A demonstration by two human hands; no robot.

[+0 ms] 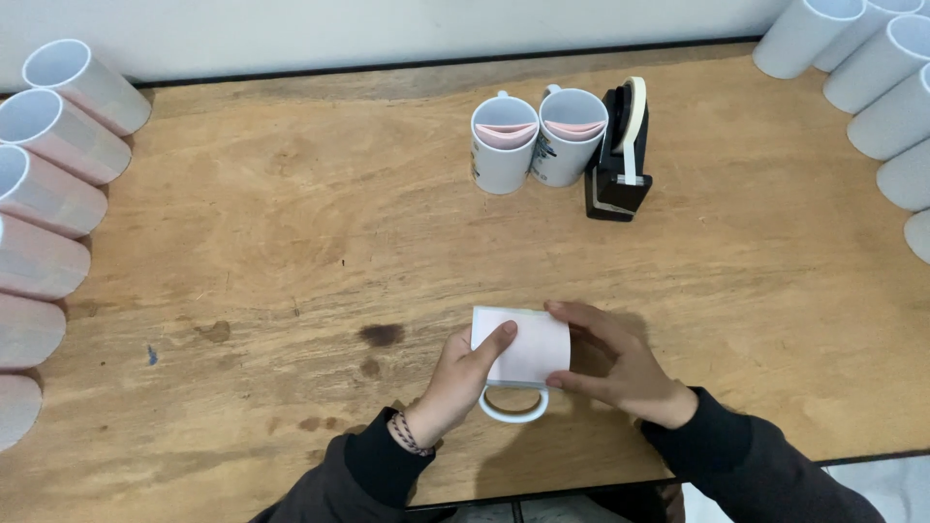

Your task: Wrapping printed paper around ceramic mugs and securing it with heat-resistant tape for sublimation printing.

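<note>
Mug (513,373): white, lies on side near front edge of table (291,242), handle toward person, pale sheet (528,351) wrapped around barrel. Judged rigid, moderately heavy, glazed and slippery, breakable if dropped; sheet thin, limp, slides easily. Best hold: barrel from both sides, or handle.

Left hand (455,383): partly closed, thumb pressing sheet against left side of mug, fingers under or behind, hidden.

Right hand (620,363): fingers spread and curved, tips on right edge of sheet, clamping it to barrel.
</note>
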